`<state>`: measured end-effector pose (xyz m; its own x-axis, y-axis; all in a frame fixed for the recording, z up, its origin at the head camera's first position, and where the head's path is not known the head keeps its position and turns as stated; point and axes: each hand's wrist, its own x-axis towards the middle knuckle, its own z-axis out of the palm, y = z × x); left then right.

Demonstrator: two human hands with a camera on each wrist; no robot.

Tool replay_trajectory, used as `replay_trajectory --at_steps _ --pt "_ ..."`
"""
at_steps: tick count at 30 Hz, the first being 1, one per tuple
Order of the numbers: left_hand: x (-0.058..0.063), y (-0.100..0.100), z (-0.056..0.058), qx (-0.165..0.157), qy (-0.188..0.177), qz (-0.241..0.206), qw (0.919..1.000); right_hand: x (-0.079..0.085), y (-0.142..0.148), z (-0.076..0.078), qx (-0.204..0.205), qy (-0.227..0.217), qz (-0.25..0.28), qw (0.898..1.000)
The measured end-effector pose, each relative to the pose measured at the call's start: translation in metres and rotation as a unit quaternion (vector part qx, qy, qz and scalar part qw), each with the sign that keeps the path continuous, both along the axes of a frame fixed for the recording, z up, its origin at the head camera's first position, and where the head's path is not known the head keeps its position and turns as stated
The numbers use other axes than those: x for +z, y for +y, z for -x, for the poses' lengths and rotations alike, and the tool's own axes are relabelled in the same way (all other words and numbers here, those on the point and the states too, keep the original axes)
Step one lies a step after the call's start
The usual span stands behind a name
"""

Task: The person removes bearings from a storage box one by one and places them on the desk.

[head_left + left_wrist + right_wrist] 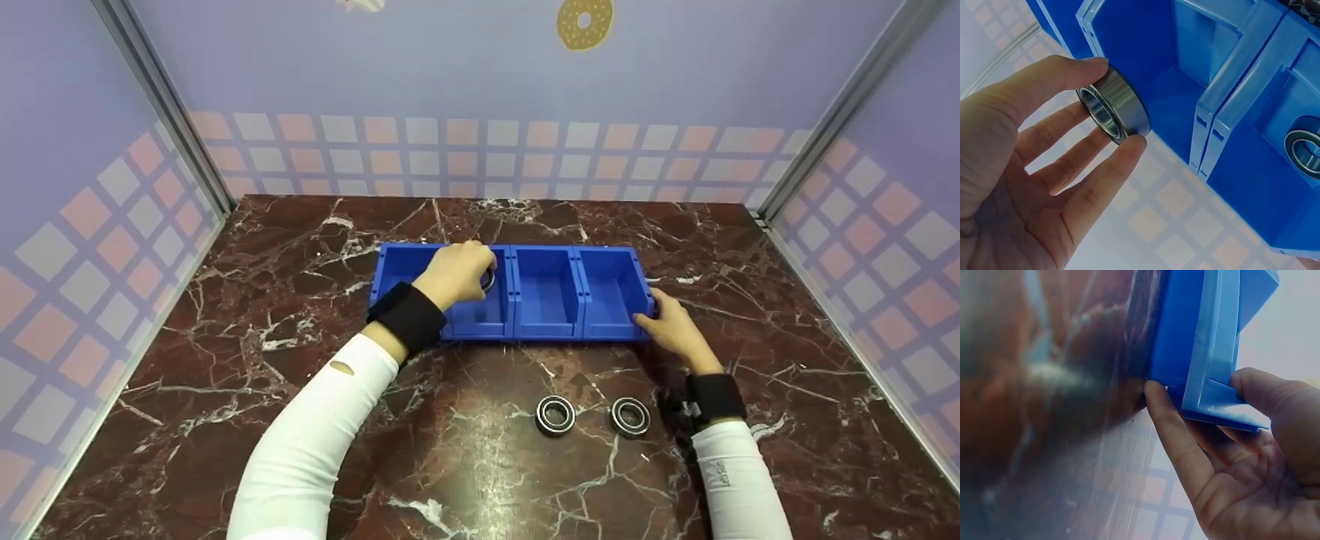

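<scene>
A row of joined blue bins point(547, 330) stands on the marbled table. My left hand point(459, 271) is over the left part of the row and pinches a ball bearing point(1120, 104) between thumb and fingertips, at the mouth of one bin. Another bearing point(1304, 149) lies inside the neighbouring bin in the left wrist view; in the head view my hand and wrist partly cover that end. With thumb and fingers, my right hand point(675, 326) grips the front corner of the rightmost bin point(1207, 377). Its index fingertip reaches the bin's bottom edge at the tabletop.
Two more bearings, one left point(555, 415) and one right point(630, 417), lie flat on the table point(480, 480) in front of the bins. Purple walls with a checked band point(502, 154) enclose the table at the back and both sides.
</scene>
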<state>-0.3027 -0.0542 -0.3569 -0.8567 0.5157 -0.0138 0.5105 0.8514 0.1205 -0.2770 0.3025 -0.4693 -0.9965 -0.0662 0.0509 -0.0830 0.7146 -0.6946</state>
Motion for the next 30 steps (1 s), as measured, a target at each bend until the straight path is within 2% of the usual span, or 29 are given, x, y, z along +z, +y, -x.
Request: replay_trajectory --at_steps 18,30 --pt "0.007 -0.004 -0.023 -0.039 0.018 -0.014 0.999 -0.001 0.002 0.001 0.002 0.0 -0.002 1.0" --pt "0.01 -0.011 -0.037 -0.049 0.025 -0.022 0.9982 -0.001 0.001 0.0 -0.002 0.004 -0.002 1.0"
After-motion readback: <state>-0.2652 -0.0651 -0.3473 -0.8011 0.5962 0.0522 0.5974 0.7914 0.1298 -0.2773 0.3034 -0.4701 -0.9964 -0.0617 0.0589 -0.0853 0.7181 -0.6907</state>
